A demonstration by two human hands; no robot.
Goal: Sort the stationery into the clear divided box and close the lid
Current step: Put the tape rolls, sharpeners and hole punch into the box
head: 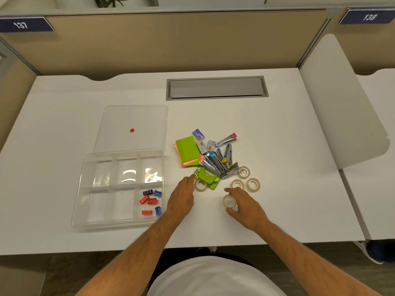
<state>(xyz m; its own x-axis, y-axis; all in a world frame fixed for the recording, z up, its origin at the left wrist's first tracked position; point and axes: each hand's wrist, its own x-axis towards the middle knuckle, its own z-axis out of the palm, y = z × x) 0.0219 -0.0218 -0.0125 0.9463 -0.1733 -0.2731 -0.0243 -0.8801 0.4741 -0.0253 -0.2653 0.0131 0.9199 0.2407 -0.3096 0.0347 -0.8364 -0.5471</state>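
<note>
On the left of the tabletop [277, 124] I see the clear divided box [85, 189] standing open, its lid [119, 118] lying flat just behind it; only the near right compartment is filled, with small red, blue and black sharpeners [150, 199]. Moving right, my left hand [181, 195] lies with fingers straight, its grip holding nothing, fingertips at the green hole punch [206, 177] and a tape roll [201, 184] beside it. Behind that sits the unsorted pile: sticky notes [188, 150], staple boxes [205, 145] and staplers [220, 163]. Further right, my right hand [245, 204] curls finger and thumb round another tape roll [229, 201], with three more rolls [245, 178] loose beyond it. I judge the sharpeners finished and the tape step just starting. Next, I reckon, the held roll needs lifting across to an empty compartment, with the left hand gathering its own roll.
</note>
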